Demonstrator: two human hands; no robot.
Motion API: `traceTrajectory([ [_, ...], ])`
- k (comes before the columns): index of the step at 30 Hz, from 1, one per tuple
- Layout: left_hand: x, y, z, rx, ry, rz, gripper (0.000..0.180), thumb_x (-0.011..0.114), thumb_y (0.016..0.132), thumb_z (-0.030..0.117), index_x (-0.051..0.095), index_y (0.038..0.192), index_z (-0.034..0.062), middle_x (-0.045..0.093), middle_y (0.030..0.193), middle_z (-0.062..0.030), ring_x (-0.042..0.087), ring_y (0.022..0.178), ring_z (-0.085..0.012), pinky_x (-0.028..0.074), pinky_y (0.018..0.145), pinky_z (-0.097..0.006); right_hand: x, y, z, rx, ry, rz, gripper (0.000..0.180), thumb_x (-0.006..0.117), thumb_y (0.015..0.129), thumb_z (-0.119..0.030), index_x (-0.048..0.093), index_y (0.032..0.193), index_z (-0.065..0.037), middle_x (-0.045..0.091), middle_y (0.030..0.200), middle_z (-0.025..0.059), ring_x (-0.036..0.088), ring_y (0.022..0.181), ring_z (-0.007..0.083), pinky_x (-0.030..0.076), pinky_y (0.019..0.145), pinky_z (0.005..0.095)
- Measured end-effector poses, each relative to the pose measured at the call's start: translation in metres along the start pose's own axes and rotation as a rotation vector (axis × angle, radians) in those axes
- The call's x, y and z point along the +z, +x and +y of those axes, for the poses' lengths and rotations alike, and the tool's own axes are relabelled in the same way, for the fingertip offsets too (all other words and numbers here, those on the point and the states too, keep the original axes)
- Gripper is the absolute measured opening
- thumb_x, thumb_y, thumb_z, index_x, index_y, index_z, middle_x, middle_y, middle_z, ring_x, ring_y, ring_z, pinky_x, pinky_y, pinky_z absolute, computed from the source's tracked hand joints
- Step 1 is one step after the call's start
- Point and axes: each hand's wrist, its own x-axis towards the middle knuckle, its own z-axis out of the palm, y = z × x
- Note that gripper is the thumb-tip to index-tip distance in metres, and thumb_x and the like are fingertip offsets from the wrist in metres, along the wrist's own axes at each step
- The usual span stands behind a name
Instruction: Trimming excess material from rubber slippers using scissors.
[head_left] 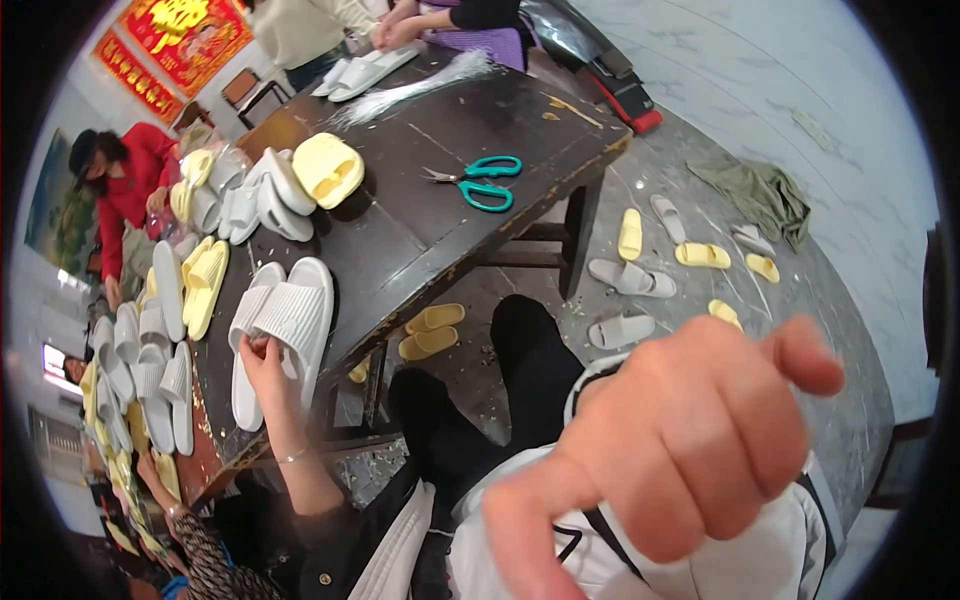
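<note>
A pair of white ribbed slippers (310,310) rests side by side at the near left edge of the dark table (400,215). My left hand (265,375) pinches them at the rear edges of their straps, where the two meet. Close to the camera, my right hand (680,430) is raised over my lap with its fingers curled inward. Whatever those fingers may hold is hidden from view. Teal-handled scissors (480,184) lie on the table beyond the slippers, blades pointing left. A bundle of white strands (415,92) is spread farther back.
Yellow slippers (328,170) and several white pairs crowd the table's left side. A person in red (130,200) works there; others are at the far end and lower left. Loose slippers (632,278) and a green cloth (755,195) lie on the floor at right.
</note>
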Motion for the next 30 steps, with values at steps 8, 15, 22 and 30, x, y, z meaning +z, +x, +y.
traceTrajectory([
  [8, 0.02, 0.005, -0.002, 0.044, -0.12, 0.011, 0.053, 0.06, 0.093, 0.005, 0.037, 0.14, -0.0029, 0.054, 0.095, -0.0014, 0.052, 0.086, -0.0105, 0.044, 0.081, -0.025, -0.031, 0.027, -0.006, -0.056, -0.187, 0.033, 0.055, 0.027, 0.104, -0.033, 0.047, 0.058, -0.01, 0.052, 0.056, 0.0036, 0.045, 0.047, 0.0147, 0.043, 0.083, 0.0453],
  [15, 0.004, -0.004, 0.001, 0.042, -0.012, 0.065, 0.05, 0.06, 0.093, 0.005, 0.039, 0.138, -0.0043, 0.054, 0.097, -0.0023, 0.052, 0.089, -0.0117, 0.043, 0.084, -0.024, -0.044, 0.027, 0.023, -0.026, -0.211, -0.024, 0.052, 0.028, 0.103, -0.03, 0.049, 0.06, -0.01, 0.054, 0.059, 0.0035, 0.047, 0.05, 0.0147, 0.044, 0.081, 0.0433],
  [22, 0.002, -0.006, 0.003, 0.018, -0.068, 0.078, 0.057, 0.063, 0.091, 0.008, 0.037, 0.141, -0.0032, 0.054, 0.094, -0.0012, 0.051, 0.083, -0.011, 0.044, 0.077, -0.025, -0.062, 0.035, 0.022, -0.022, -0.306, -0.063, 0.049, 0.029, 0.103, -0.027, 0.05, 0.062, -0.01, 0.055, 0.061, 0.0033, 0.049, 0.053, 0.0147, 0.045, 0.079, 0.0413],
  [30, -0.022, 0.024, -0.021, 0.336, 0.958, 0.229, 0.038, 0.068, 0.088, 0.014, 0.058, 0.119, -0.0048, 0.056, 0.095, -0.0029, 0.053, 0.087, -0.0104, 0.045, 0.076, -0.027, -0.077, 0.038, 0.006, 0.015, -0.405, -0.111, 0.046, 0.031, 0.103, -0.023, 0.052, 0.065, -0.009, 0.056, 0.064, 0.0032, 0.051, 0.056, 0.0147, 0.046, 0.078, 0.0389],
])
